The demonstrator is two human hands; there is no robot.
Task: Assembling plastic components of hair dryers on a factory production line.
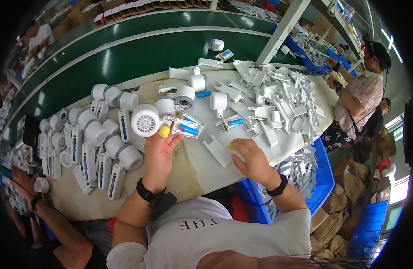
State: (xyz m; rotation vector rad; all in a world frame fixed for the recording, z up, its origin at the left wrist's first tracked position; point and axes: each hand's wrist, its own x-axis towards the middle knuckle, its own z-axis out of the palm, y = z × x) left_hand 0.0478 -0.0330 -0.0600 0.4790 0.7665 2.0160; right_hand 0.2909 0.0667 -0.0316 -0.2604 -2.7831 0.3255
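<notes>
My left hand (pixel 158 162) grips a white handheld fan, its round grille head (pixel 146 120) on the left. The fan's handle is uncovered, showing a blue battery (pixel 189 130) and thin wires. A yellow finger cover sits on a digit of this hand. My right hand (pixel 252 162) is at the right edge of a white handle cover (pixel 217 151) lying on the table, its thumb and index finger apart. Whether the fingertips touch the cover I cannot tell. Just beyond lies another uncovered fan with a blue battery (pixel 235 122).
Many assembled white fans (pixel 95 133) crowd the table's left side. A heap of loose white covers (pixel 282 92) fills the right. A blue bin (pixel 322 172) of white parts stands by the table's right front edge. Beyond runs a green conveyor (pixel 139 54). Other people work left and right.
</notes>
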